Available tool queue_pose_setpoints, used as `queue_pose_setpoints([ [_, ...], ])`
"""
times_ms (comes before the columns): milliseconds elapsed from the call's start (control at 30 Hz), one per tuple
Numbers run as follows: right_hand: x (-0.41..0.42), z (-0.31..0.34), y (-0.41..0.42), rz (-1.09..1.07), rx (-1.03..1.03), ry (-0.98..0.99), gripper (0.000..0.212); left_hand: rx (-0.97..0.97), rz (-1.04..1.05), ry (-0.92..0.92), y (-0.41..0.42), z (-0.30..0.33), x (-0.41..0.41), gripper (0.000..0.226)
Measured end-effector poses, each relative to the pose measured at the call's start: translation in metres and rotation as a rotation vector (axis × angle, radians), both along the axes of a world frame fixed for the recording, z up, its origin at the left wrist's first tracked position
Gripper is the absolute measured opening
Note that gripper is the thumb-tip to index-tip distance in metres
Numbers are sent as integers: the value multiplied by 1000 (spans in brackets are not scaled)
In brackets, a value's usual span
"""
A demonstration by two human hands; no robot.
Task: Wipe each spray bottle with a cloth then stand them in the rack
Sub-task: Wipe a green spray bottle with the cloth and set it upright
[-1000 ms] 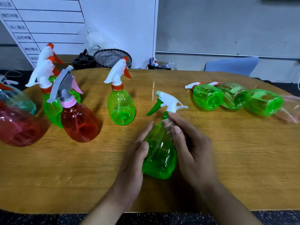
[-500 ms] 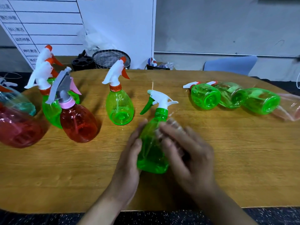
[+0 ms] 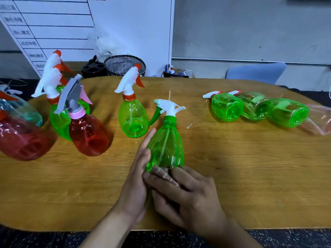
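Note:
A green spray bottle [image 3: 165, 145] with a white head and green trigger stands upright at the middle of the wooden table [image 3: 232, 167]. My left hand [image 3: 136, 185] rests with straight fingers against its left side. My right hand [image 3: 188, 197] pinches a small brownish cloth [image 3: 163, 173] and presses it on the bottle's base at the near side. No rack can be made out.
Left of it stand a green bottle with an orange trigger [image 3: 133, 120], a red bottle with a grey head [image 3: 88, 136] and further bottles behind. Three green bottles [image 3: 226, 109] lie on their sides at the right, beside clear plastic wrap [image 3: 318, 122]. A mesh basket [image 3: 125, 64] sits behind the table.
The bottle went from leaning toward me to standing upright. My right hand slid with the cloth from the neck down to the base. My left hand stayed along the left side.

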State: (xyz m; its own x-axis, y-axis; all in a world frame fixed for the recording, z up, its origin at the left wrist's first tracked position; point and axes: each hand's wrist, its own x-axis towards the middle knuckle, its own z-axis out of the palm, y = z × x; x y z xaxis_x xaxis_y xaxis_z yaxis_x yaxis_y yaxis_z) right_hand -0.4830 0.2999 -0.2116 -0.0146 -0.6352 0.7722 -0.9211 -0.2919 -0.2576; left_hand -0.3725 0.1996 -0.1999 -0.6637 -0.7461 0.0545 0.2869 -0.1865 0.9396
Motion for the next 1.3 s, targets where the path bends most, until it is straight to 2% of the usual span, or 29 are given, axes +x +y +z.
queue_pose_setpoints([
  [67,-4,6,2,15,-4,-184,27,4,-16,-2,2,2,1,42],
  [167,-10,16,-3,-23,-87,-684,26,-1,-22,-12,3,2,2,48],
  [233,-15,18,-11,-69,-155,-1048,24,-9,-23,-30,4,2,3,72],
  [300,-18,14,-16,-70,-126,-1282,27,-46,-31,-42,4,1,3,99],
  [400,-13,5,-19,-43,-66,-1353,24,-96,-37,-49,4,0,1,107],
  [500,-4,4,-21,-38,-90,-1385,20,-131,-35,-64,3,-3,1,90],
  [600,-3,4,-18,-52,-97,-1339,22,-129,-67,-76,1,-7,1,63],
  [733,-5,7,-15,-34,-91,-1214,24,-109,-87,-54,1,-10,0,48],
  [900,-20,21,-18,-113,-125,-864,26,-145,-87,-82,2,-14,0,50],
  [1033,-26,20,-17,-144,24,-647,29,-177,-64,-92,0,-16,0,52],
  [1133,-17,14,-5,-74,77,-429,31,-187,-26,-78,-1,-12,0,47],
  [1233,-4,8,3,32,76,-178,30,-89,8,-32,-1,-4,-1,46],
  [1300,-2,7,4,72,62,-121,27,-58,5,-3,-1,-2,-1,46],
])
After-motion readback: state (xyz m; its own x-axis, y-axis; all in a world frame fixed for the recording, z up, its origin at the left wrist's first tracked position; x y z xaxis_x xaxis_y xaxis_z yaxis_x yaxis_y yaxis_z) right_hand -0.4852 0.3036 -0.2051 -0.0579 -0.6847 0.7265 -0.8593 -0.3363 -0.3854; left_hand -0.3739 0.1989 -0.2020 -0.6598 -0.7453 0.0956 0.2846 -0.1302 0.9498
